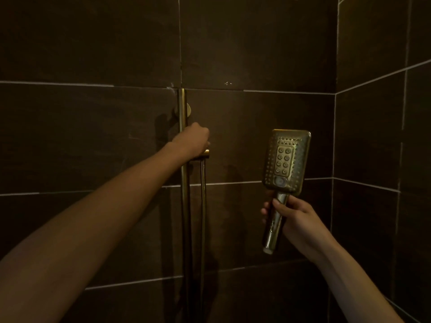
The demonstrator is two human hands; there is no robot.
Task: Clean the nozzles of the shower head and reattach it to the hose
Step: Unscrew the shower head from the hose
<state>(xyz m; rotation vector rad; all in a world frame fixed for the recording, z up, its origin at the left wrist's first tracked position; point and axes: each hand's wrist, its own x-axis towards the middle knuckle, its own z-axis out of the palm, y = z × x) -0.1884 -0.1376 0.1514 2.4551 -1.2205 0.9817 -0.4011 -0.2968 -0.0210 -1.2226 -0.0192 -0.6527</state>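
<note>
A brass, square shower head [286, 162] faces me with its nozzle face, held upright at the right. My right hand [296, 220] grips its handle, whose open threaded end [268, 249] points down with no hose on it. My left hand [194, 141] is closed around the holder [205, 153] on the vertical brass slide rail [184, 194]. The brass hose [203, 206] hangs straight down from that holder beside the rail; its upper end is hidden under my left hand.
Dark brown tiled walls surround the spot, with a corner [334, 159] to the right of the shower head. A round wall mount [187, 110] fixes the rail's top just above my left hand. Lighting is dim.
</note>
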